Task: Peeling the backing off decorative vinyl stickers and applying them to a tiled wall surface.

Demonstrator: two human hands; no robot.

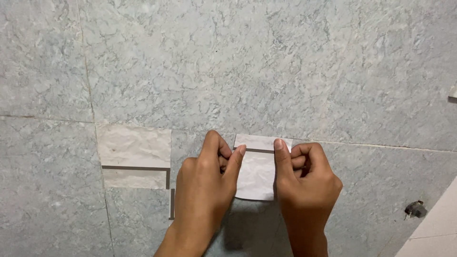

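In the head view, a small white paper (257, 173) lies on the grey marble floor (266, 71), its top edge folded over into a narrow band. The left hand (204, 183) pinches the paper's left edge between thumb and curled fingers, and the right hand (307, 178) grips the right edge the same way. A larger creased sheet (134, 154) lies flat well to the left.

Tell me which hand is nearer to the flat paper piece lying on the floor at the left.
Left. The left hand lies just right of the flat paper piece, apart from it; the right hand is farther right, beyond the small folded paper both hands pinch.
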